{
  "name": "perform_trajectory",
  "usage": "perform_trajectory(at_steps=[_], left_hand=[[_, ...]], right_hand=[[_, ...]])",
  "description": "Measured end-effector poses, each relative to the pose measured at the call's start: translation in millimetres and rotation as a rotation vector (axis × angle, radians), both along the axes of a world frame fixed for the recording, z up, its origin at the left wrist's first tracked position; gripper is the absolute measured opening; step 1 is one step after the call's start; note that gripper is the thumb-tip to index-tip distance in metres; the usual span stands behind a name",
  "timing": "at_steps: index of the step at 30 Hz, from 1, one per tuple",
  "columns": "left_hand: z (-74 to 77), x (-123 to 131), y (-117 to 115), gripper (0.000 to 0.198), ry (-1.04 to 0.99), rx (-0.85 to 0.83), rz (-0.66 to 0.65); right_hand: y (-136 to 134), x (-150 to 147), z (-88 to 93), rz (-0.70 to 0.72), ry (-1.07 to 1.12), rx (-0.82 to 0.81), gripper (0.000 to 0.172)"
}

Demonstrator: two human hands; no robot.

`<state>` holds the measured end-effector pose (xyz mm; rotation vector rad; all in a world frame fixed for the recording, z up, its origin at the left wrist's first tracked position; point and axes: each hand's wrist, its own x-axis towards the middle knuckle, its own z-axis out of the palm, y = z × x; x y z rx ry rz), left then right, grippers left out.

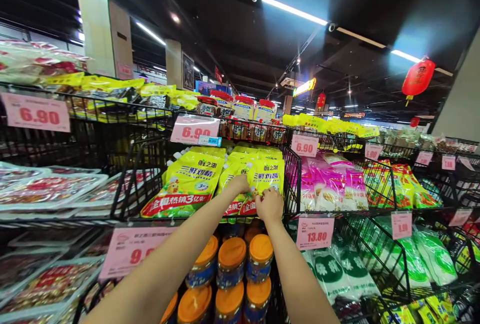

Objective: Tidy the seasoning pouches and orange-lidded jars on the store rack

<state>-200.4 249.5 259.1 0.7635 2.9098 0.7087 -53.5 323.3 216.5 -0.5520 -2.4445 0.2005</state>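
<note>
- The left hand (240, 185) reaches in at the middle of the shelf, against the printed front of the yellow chicken bouillon pouches; its fingers are mostly hidden, so I cannot tell whether it grips anything.
- The right hand (269, 204) is just beside it, lower and to the right, with bent fingers on the face of the right front pouch (272, 170); I cannot tell whether they close on the plastic or only press it.
- That right front pouch leans back in a black wire basket (295, 176), among the other yellow pouches.
- The left front pouch (193, 174) lies tilted in the same basket, its red band toward the front, apart from both hands.
- Directly below, jars with orange lids (231, 253) are stacked in at least 2 layers, with the forearms passing in front of them.
- To the right of the basket stand pink-and-white bags (325, 186), above a pink price tag (315, 232) reading 13.80.
- Above the pouches hangs a 6.90 tag (191, 129) with a small blue sticker (209, 140); red-lidded jars (243, 108) stand on the top shelf behind it.
- Flat clear-wrapped packs (45, 191) lie on the shelf at left.
- A red lantern (418, 79) hangs at upper right.
</note>
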Motion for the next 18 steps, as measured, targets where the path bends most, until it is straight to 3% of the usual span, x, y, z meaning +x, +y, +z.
perform_trajectory(at_steps=[6, 8, 10, 11, 13, 16, 18], left_hand=[[2.4, 22.7, -24.8, 0.049, 0.043, -0.051, -0.045], [-2.3, 44.5, -50.9, 0.048, 0.155, 0.046, -0.026], [-24.3, 78.1, -87.9, 0.042, 0.311, 0.305, -0.027], [-43.7, 98.7, -108.5, 0.039, 0.344, 0.460, -0.068], [-97.9, 143.7, -148.3, 0.038, 0.312, 0.673, -0.097], [-198.2, 206.7, -196.5, 0.038, 0.119, 0.679, -0.022], [-260.0, 237.6, -222.8, 0.035, -0.012, 0.631, -0.030]], right_hand=[[1.3, -2.7, -1.5, -0.008, -0.056, 0.001, 0.036], [2.0, -2.8, -2.0, -0.008, -0.066, 0.013, 0.036], [3.5, -3.8, 0.0, -0.004, -0.076, 0.034, 0.034], [4.2, -4.7, 2.4, 0.000, -0.082, 0.043, 0.034], [3.7, -5.4, 8.7, 0.011, -0.094, 0.058, 0.034], [-8.4, 6.4, 12.1, 0.070, -0.100, 0.098, 0.038], [-25.4, 32.1, 1.6, 0.194, -0.060, 0.171, 0.042]])
